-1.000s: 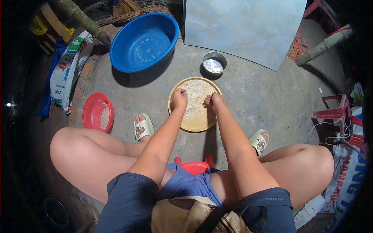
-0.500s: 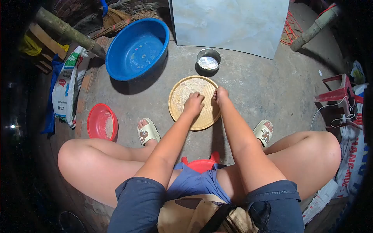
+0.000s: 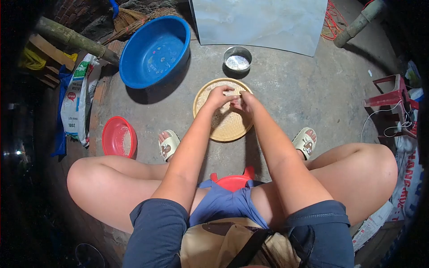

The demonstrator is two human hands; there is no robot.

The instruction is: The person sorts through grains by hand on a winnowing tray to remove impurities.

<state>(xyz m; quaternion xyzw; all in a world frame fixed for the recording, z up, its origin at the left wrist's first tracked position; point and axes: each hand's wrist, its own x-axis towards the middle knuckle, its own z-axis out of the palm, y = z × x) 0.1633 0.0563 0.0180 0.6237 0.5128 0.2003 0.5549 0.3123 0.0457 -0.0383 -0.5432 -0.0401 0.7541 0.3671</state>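
A round woven bamboo tray [image 3: 232,133] lies on the floor in front of me, with pale grain [image 3: 203,99] spread over its left and far parts. Above its far half my left hand [image 3: 219,97] is held with thumb and fingers apart. Close beside it, my right hand [image 3: 246,102] has its fingers curled toward the left thumb. Whatever may be between the right fingers is too small to make out. A metal bowl [image 3: 237,59] with something whitish at its bottom stands just beyond the tray.
At the far left stands a large blue basin [image 3: 154,53]. A red basin [image 3: 119,137] with some grain is near my left knee. A grey panel [image 3: 259,24] stands at the back, a red plastic stool [image 3: 389,100] at right. Bags [image 3: 77,105] and bamboo poles [image 3: 359,24] line the sides.
My right hand has let go of the tray's right rim and moved inward over the tray. My left hand has lifted from the grain and moved farther away, with its fingers spreading.
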